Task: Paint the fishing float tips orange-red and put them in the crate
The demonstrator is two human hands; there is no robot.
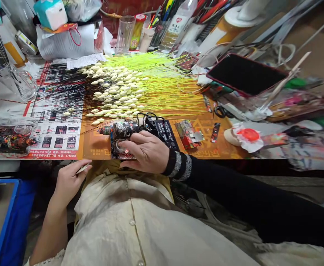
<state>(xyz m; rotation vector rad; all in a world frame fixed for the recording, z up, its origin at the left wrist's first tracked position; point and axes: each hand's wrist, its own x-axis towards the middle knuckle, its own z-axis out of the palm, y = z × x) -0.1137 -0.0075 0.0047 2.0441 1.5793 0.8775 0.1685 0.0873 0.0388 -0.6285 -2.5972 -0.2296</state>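
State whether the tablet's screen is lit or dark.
Dark: the tablet shows only plain black; whether it's powered, I cannot tell.

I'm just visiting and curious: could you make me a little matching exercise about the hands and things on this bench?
Column one
1. Left hand
2. Right hand
3. Tablet
4. Glass mug

Column two
A. Holding thin dark rods
B. At the paint-spattered motor
C. Dark screen, on the right side
D. Holding a small pale piece

Right pairs: 1-D, 2-B, 3-C, 4-A
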